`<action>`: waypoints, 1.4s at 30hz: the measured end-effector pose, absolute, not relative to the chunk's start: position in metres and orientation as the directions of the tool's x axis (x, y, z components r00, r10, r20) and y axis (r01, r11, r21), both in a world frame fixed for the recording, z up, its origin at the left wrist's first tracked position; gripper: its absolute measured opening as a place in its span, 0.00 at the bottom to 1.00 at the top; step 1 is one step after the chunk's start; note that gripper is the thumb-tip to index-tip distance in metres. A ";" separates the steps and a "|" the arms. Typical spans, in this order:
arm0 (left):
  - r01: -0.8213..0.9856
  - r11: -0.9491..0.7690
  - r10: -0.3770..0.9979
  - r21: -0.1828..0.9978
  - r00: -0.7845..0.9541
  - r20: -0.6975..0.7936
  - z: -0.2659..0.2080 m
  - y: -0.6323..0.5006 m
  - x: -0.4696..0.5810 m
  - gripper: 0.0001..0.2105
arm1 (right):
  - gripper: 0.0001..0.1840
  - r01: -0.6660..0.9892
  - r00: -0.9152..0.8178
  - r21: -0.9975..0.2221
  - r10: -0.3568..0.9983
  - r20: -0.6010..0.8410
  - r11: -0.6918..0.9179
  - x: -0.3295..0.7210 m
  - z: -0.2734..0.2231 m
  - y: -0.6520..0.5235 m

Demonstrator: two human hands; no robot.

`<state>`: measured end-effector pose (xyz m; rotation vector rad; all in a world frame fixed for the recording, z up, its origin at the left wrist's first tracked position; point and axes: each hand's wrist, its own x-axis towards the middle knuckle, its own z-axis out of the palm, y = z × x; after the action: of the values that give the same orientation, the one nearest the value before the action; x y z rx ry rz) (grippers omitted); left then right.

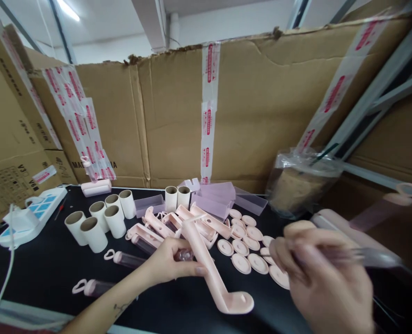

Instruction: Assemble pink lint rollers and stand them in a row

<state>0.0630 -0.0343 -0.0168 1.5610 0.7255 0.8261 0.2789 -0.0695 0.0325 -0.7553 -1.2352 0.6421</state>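
Left of the pink discs (241,263), the left hand (169,262) pinched the holder (206,264), its long axis slanting from far left to near right, while the right hand (326,273), at the discs' right, clasped a blurred tool (379,258).

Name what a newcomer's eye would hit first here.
Probably the long pink plastic bracket in the left hand, near the front centre. Next, the large, blurred right hand at the right, holding a slim tool too smeared to identify. Then the loose pink discs spread between the hands, and six white tubes standing grouped at the left.
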 end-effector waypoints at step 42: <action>0.006 -0.901 0.184 0.435 0.911 0.369 -0.002 -0.065 0.066 0.13 | 0.09 0.776 -0.620 0.016 0.758 0.203 0.630 0.227 0.043 -0.022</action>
<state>0.0664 -0.0653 -0.0021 2.6395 0.1380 0.5675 0.2265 -0.0216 0.0430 -1.2707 -2.6735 -0.1517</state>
